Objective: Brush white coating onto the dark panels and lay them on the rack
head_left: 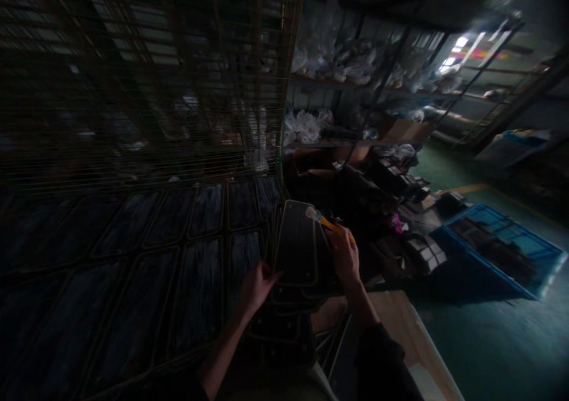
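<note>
My right hand (344, 253) is closed around the orange handle of a paintbrush (326, 222). The pale bristles meet the upper right edge of a dark rectangular panel (296, 247) with rounded corners. This panel lies on top of a stack of similar dark panels (296, 297). At the panel's lower left corner, my left hand (256, 285) pinches or presses the edge between thumb and fingers. To the left, rows of dark panels (198, 294) lie flat, with streaky, shiny marks on their faces.
A wire mesh wall (146, 93) rises behind the rows. Shelves (338, 81) with plastic-wrapped items stand at the back. On the right are a blue crate (498, 253) on the green floor, a wooden board (409, 330), and piled dark parts (391, 182). The light is dim.
</note>
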Tool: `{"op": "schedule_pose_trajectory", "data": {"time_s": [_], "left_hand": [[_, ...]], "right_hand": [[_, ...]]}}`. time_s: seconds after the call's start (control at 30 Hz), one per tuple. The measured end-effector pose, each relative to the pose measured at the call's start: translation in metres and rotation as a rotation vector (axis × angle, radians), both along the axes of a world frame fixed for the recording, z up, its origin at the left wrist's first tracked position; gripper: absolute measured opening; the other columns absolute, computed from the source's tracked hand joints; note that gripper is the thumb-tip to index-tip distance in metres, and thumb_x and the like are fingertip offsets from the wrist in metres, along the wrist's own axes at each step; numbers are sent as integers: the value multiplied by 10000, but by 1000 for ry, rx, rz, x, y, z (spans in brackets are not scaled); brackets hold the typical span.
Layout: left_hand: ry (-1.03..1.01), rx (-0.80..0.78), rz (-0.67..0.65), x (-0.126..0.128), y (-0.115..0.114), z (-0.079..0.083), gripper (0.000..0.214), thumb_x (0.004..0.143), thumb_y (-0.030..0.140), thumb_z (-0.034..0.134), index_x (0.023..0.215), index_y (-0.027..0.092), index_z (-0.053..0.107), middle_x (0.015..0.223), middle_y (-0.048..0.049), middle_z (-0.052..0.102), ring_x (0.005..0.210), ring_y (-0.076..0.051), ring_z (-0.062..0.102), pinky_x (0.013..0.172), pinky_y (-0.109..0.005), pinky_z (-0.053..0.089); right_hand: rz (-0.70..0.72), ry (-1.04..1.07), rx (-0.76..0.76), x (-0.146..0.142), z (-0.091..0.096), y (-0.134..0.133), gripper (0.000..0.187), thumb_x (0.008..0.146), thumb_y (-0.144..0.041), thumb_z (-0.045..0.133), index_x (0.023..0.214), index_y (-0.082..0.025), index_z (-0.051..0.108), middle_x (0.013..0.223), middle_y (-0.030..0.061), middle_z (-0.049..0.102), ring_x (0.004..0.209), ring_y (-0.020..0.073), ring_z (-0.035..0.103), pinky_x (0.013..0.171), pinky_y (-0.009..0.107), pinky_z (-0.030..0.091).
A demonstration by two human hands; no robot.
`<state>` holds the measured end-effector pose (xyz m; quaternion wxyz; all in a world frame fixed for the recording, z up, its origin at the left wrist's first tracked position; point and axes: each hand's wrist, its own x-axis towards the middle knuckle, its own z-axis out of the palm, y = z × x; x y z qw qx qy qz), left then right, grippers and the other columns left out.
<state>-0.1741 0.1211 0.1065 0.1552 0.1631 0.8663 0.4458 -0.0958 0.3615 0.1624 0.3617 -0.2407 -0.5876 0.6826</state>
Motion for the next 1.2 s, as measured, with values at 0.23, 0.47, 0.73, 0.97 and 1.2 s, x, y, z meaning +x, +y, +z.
{"op": "schedule_pose_trajectory", "data": {"time_s": [0.23,0.47,0.73,0.97,1.2], "left_hand": [[-59,100,-74,-2,-4,-2,386,730,558,645,660,194,538,591,20,558,563,-130,512,565,-242,366],[-182,93,-84,-3,-8,-1,407,716,575,625,681,171,598,616,-17,609,587,-152,554,563,-250,387],[-337,164,-212,-5,-15,16,426,747,608,565,662,193,523,515,52,443,480,-103,410,482,-223,307],[-443,185,-254,-4,-35,18,454,717,636,597,718,183,567,565,34,532,497,-112,468,456,-216,310],[-529,204,-225,4,-35,18,428,763,627,552,706,214,455,469,94,401,389,-81,371,405,-207,251]], "right_hand": [[68,179,-346,-8,-18,-4,318,868,-471,598,1103,-256,610,915,-9,704,1016,181,656,993,424,470],[28,160,-313,-12,-16,-25,301,889,-446,580,1108,-242,614,905,-3,699,1028,189,653,1007,430,459],[-42,-13,59,-9,3,-18,360,915,-474,531,1144,-206,605,960,44,715,1037,228,652,988,426,454],[205,-232,615,-28,37,8,323,918,-446,530,1139,-240,644,935,36,721,906,222,672,878,353,493],[355,-380,1048,-52,43,18,298,936,-324,498,1198,-312,640,1039,26,698,947,241,646,825,345,484]]}}
